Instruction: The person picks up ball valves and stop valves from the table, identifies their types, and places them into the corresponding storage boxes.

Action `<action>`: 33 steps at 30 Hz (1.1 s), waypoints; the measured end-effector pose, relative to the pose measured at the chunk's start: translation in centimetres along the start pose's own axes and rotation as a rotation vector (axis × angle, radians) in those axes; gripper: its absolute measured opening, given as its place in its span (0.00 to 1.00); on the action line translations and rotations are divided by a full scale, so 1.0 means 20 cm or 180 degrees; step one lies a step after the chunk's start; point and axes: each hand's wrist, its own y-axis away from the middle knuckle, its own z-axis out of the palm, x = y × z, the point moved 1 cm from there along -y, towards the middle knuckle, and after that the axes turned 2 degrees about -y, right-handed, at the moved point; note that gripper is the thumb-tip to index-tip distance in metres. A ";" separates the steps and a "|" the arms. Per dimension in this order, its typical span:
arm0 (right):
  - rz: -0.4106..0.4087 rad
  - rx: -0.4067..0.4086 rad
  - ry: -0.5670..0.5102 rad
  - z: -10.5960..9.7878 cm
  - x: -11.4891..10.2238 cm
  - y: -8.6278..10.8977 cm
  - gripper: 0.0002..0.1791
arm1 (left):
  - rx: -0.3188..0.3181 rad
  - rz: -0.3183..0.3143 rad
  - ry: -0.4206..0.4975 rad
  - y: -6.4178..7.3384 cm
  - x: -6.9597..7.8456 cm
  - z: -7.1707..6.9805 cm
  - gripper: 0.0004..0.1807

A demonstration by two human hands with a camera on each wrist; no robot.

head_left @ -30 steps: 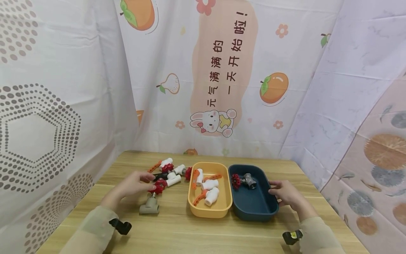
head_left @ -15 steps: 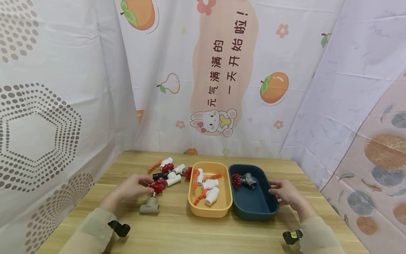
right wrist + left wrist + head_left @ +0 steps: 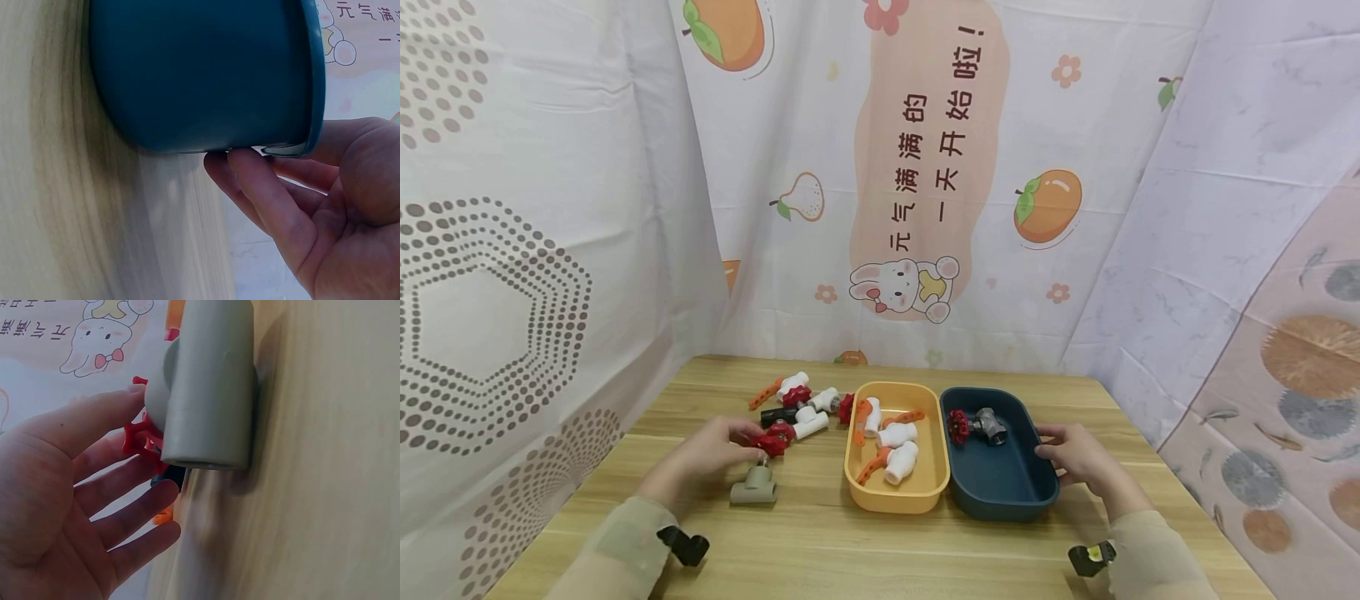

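Note:
My left hand point(image 3: 718, 454) is at the left cluster of valves. Its thumb and index finger pinch the red handwheel point(image 3: 145, 434) of a grey stop valve, and the other fingers spread loosely. The valve's grey tee body point(image 3: 755, 486) lies on the table. At the right, my right hand point(image 3: 1078, 458) holds the right wall of a navy blue tray point(image 3: 1011, 507), fingertips at its rim point(image 3: 317, 81). Inside that tray sits a metal valve point(image 3: 991, 427) with a red handwheel.
Left of the navy tray, touching or nearly so, stands a yellow tray point(image 3: 895, 502) with several white valves point(image 3: 901, 462) with orange levers. More valves, such as a white one with an orange lever point(image 3: 792, 385) and a white pipe tee point(image 3: 810, 425), lie behind my left hand on the wooden table point(image 3: 850, 558).
My left hand has come down and slightly toward me, and its thumb and index finger have closed in on the grey valve's handwheel. My right hand and both trays stay put.

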 end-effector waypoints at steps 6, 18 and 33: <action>-0.0009 0.0003 0.0014 0.00 0.00 0.00 0.29 | 0.0066 -0.0047 0.0040 0.00 0.01 0.01 0.17; 0.0012 0.0016 0.0020 0.00 0.00 0.00 0.28 | 0.0089 -0.0058 0.0165 -0.02 -0.02 0.04 0.13; 0.0026 0.0030 0.0070 0.00 -0.01 0.01 0.28 | 0.0159 -0.0090 0.0308 -0.02 -0.01 0.06 0.09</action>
